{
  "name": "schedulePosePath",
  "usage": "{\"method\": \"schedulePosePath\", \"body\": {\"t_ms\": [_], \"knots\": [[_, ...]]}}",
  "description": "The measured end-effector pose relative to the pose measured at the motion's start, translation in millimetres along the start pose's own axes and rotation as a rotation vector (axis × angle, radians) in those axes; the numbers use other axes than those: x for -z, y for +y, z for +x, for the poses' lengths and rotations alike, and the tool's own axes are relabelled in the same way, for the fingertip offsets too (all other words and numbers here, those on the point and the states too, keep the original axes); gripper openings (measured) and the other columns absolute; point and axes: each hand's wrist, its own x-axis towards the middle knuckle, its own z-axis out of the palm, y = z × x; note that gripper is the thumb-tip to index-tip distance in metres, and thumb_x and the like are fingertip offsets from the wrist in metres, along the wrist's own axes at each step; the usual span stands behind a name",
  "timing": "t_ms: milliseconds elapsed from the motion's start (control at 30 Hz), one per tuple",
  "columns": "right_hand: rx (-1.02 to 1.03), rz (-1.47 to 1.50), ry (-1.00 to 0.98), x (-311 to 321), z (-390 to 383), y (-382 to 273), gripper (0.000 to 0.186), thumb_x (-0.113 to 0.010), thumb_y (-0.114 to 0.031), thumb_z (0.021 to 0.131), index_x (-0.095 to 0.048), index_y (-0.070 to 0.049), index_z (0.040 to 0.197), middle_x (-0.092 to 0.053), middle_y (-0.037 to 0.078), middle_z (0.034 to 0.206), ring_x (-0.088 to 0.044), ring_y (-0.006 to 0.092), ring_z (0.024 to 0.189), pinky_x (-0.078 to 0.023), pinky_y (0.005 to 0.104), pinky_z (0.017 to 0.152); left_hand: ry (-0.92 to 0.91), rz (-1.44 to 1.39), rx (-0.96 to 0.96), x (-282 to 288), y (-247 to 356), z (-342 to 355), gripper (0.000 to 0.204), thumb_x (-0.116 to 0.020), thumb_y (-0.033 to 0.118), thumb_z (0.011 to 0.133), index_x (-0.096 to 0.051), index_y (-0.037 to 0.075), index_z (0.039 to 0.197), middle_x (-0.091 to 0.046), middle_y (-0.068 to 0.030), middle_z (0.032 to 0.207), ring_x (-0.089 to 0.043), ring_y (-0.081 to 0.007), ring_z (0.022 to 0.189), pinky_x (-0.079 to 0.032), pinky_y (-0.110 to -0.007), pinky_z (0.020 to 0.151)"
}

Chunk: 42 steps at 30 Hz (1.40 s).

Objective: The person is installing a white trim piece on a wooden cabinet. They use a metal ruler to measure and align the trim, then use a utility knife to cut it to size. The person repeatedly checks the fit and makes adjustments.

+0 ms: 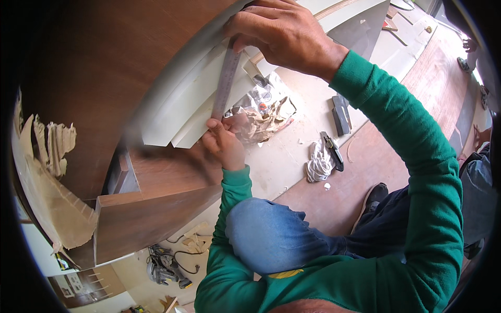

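A thin, flat, grey graduated ruler (225, 83) spans both hands before white panels (180, 107): the right hand (284, 34) pinches its upper end, the left hand's (227, 146) fingers grasp its lower end. Its long axis runs steeply, top leaning right.

We wear a green long-sleeved top (334, 284) with close-fitting cuffs (350, 78), a yellow mark (285, 274), blue jeans (276, 235) and a dark shoe (374, 195); our left hand (225, 146) and right hand (284, 31) are bare.

Pale floor (271, 169); long reddish-brown board (383, 167) flat upon it, light (441, 60) glossing far end; brown wooden furniture (156, 224) at left.
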Motion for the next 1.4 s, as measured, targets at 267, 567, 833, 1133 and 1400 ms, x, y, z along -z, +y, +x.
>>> {"method": "schedulePosePath", "body": {"t_ms": [267, 567, 833, 1133, 1400], "knots": [[-0.013, -0.087, -0.014, 5, -6, 6, 0.025, -0.081, -0.008, 0.09, -0.066, -0.019, 0.107, -0.075, -0.004, 0.104, -0.073, 0.0243, 0.114, -0.067, 0.0388, 0.09, 0.128, 0.036, -0.12, -20, -14, -2, 0.094, -0.062, 0.075, 0.104, -0.06, -0.017, 0.126, -0.075, -0.0198, 0.096, -0.08, -0.0292, 0.074, -0.07, -0.044, 0.077], [0.152, 0.009, -0.033, 7, -11, 17, 0.017, -0.072, -0.01, 0.096, -0.063, -0.008, 0.111, -0.063, 0.013, 0.118, -0.062, 0.034, 0.112, -0.054, 0.047, 0.1, 0.079, 0.123, -0.097, -9, -1, -7, 0.09, -0.056, 0.068, 0.11, -0.059, -0.022, 0.12, -0.076, -0.0248, 0.082, -0.078, -0.0271, 0.073, -0.069, -0.047, 0.093], [0.002, -0.119, 0.012, 7, -13, 13, 0.022, -0.082, -0.02, 0.094, -0.072, -0.02, 0.114, -0.075, 0.0, 0.11, -0.073, 0.0267, 0.112, -0.064, 0.0404, 0.092, -0.024, -0.043, 0.032, 3, -12, 4, 0.081, -0.065, 0.066, 0.107, -0.052, -0.009, 0.135, -0.076, -0.0216, 0.11, -0.076, -0.0259, 0.069, -0.069, -0.047, 0.083], [0.078, -0.17, 0.079, 24, -3, 0, 0.014, -0.079, -0.016, 0.094, -0.072, -0.013, 0.107, -0.071, 0.006, 0.108, -0.069, 0.0291, 0.108, -0.059, 0.0436, 0.091, 0.03, -0.01, -0.026, -18, -2, 1, 0.089, -0.065, 0.072, 0.104, -0.054, -0.011, 0.137, -0.076, -0.0209, 0.113, -0.078, -0.0239, 0.074, -0.069, -0.042, 0.08], [0.209, -0.102, 0.025, 16, -12, 17, 0.023, -0.075, -0.014, 0.089, -0.075, -0.008, 0.111, -0.063, 0.008, 0.118, -0.062, 0.0309, 0.113, -0.052, 0.0455, 0.101, 0.083, 0.043, -0.045, -22, -8, -1, 0.097, -0.064, 0.078, 0.101, -0.055, -0.013, 0.134, -0.076, -0.0191, 0.104, -0.077, -0.0248, 0.069, -0.069, -0.041, 0.08]]}}
